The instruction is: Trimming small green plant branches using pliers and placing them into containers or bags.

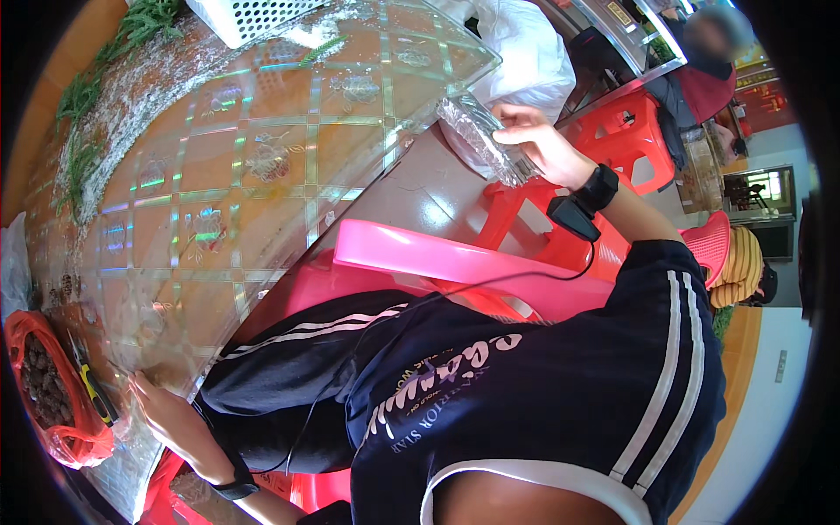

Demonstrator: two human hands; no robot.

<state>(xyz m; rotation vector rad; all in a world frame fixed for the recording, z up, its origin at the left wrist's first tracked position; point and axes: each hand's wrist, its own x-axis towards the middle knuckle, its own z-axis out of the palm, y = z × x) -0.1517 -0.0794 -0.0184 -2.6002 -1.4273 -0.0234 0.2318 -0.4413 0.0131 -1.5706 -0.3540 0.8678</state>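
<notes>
Dark shirt point(542, 394) with white stripes filled the near lower frame, the person bent over pink plastic stools point(420, 254). Left hand point(166, 411) rested at the near edge of the glass-topped table point(262, 175), fingers loosely curled and slightly apart, tips touching the glass beside a yellow-handled tool point(94, 394); whether it gripped anything I could not tell. Just left of it lay a red bag point(52, 394) of dark brown pieces.

Farther off, the right hand point(542, 144), a black band on its wrist, was stretched out past the table's far corner, thumb and fingers closed on a clear plastic bag point(486, 140) held in the air above the table edge. Judging by this, the step in hand was fetching the bag; the next move would call for bringing it back toward the left hand without letting the slippery film slide free.

Beyond stood a white perforated basket point(254, 17), green sprigs point(87, 96) along the far rim, and another seated person.
</notes>
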